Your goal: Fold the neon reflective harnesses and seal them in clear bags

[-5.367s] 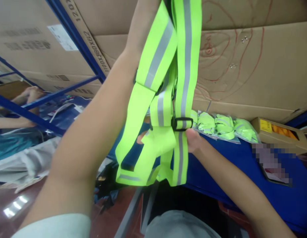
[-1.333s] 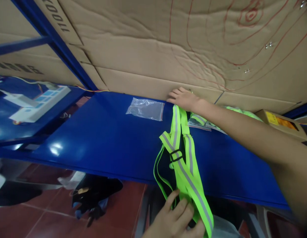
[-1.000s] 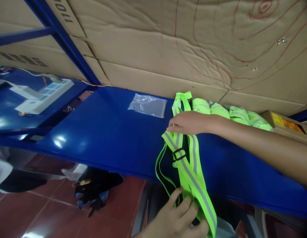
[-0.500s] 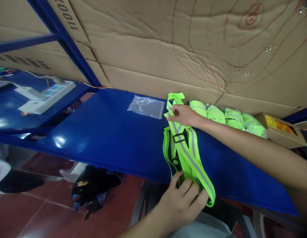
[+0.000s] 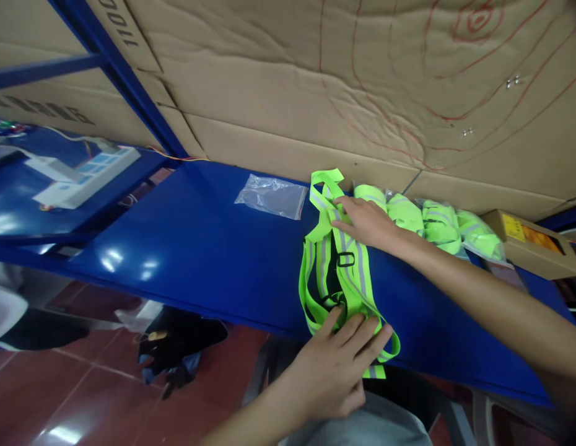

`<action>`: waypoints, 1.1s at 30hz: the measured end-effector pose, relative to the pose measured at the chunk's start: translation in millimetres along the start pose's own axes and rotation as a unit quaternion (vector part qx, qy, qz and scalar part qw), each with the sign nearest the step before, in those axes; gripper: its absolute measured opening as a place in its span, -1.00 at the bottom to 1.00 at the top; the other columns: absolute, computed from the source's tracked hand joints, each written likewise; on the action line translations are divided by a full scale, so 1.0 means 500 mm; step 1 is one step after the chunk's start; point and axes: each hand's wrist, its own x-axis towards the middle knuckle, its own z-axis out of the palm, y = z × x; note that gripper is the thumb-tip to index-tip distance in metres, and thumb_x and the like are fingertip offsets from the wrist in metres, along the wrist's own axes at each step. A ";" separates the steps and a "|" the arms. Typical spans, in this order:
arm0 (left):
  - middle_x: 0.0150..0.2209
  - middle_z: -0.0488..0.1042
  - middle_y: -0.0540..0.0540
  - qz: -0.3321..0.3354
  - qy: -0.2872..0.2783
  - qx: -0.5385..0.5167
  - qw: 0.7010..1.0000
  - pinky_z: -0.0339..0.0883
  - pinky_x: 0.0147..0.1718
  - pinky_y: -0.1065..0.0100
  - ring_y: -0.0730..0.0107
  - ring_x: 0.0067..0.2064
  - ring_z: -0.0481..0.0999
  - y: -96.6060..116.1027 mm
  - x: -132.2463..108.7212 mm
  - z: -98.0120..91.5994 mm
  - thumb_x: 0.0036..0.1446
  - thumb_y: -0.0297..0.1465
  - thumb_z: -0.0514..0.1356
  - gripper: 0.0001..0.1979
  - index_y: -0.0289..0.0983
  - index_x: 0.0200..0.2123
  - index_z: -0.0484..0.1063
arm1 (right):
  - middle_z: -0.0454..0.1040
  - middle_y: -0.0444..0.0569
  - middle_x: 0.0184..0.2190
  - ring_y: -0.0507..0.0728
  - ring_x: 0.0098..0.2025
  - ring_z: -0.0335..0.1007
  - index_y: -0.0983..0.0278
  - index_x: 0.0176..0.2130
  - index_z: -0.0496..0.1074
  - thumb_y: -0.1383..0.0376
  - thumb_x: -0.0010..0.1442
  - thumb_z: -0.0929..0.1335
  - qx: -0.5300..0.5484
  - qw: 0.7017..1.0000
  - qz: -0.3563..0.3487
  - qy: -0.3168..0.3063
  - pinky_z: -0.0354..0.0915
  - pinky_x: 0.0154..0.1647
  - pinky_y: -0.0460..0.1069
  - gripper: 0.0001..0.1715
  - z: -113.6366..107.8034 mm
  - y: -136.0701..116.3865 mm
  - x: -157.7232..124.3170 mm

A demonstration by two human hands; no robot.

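A neon-green reflective strap vest (image 5: 338,272) with grey bands and a black buckle lies lengthwise on the blue table (image 5: 213,254). My left hand (image 5: 337,365) grips its near end at the table's front edge, fingers over the straps. My right hand (image 5: 366,220) rests with fingers stretched flat on the vest's far part, close to the folded top loop.
An empty clear zip bag (image 5: 272,196) lies left of the vest. Several bagged green vests (image 5: 432,223) line the cardboard wall (image 5: 316,80), with a small cardboard box (image 5: 532,248) to their right. A white power strip (image 5: 88,176) sits on the far-left shelf. Dark items lie on the red floor (image 5: 171,347).
The vest went from held up in the air to lying on the table. In the last second my left hand pushed the hanging end up onto the table, and my right hand opened flat on the far part.
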 end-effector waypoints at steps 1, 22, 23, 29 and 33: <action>0.43 0.21 -0.14 0.004 -0.003 -0.010 1.000 -0.16 0.42 -0.02 0.12 0.41 0.13 -0.002 0.000 0.003 0.30 -0.23 0.12 -0.23 -0.30 0.50 0.01 | 0.44 0.32 0.19 0.45 0.19 0.39 0.39 0.33 0.25 0.10 0.43 0.29 -0.004 1.000 -0.006 0.024 0.29 0.15 0.28 -0.37 0.002 -0.003 -0.008; 0.34 0.31 -0.23 0.066 -0.002 0.017 0.998 -0.22 0.49 0.03 0.04 0.36 0.28 0.004 0.037 0.064 0.28 -0.11 0.19 -0.16 -0.34 0.49 0.02 | 0.17 0.20 0.45 0.35 0.48 0.06 0.33 0.44 0.20 -0.12 0.45 0.19 0.015 0.991 -0.114 0.073 -0.07 0.50 0.31 -0.18 0.166 -0.029 0.006; 0.42 0.21 -0.23 0.066 -0.010 0.016 0.998 -0.28 0.50 0.04 0.04 0.43 0.17 0.002 0.038 0.060 0.29 -0.10 0.18 -0.15 -0.34 0.50 0.00 | 0.12 0.22 0.47 0.35 0.50 0.00 0.35 0.45 0.17 -0.09 0.45 0.22 0.011 0.989 -0.129 0.075 -0.11 0.52 0.30 -0.17 0.157 -0.027 0.001; 0.56 -0.22 -0.27 0.042 -0.027 0.023 0.998 -0.33 0.51 0.02 0.02 0.55 -0.16 -0.002 0.037 0.061 0.22 -0.02 0.21 -0.03 -0.32 0.52 -0.09 | 0.03 0.16 0.51 0.28 0.54 -0.08 0.24 0.47 0.11 0.04 0.49 0.22 0.079 0.966 -0.195 0.148 -0.04 0.51 0.28 -0.29 0.022 0.027 -0.063; 0.55 -0.19 -0.29 0.052 -0.026 0.042 0.997 -0.32 0.49 -0.02 -0.02 0.54 -0.08 0.001 0.040 0.062 0.24 -0.03 0.19 -0.04 -0.34 0.52 -0.11 | 0.42 0.15 0.29 0.26 0.36 0.30 0.29 0.29 0.39 0.18 0.53 0.14 0.142 0.956 -0.158 0.201 0.18 0.40 0.26 -0.48 -0.030 0.031 -0.115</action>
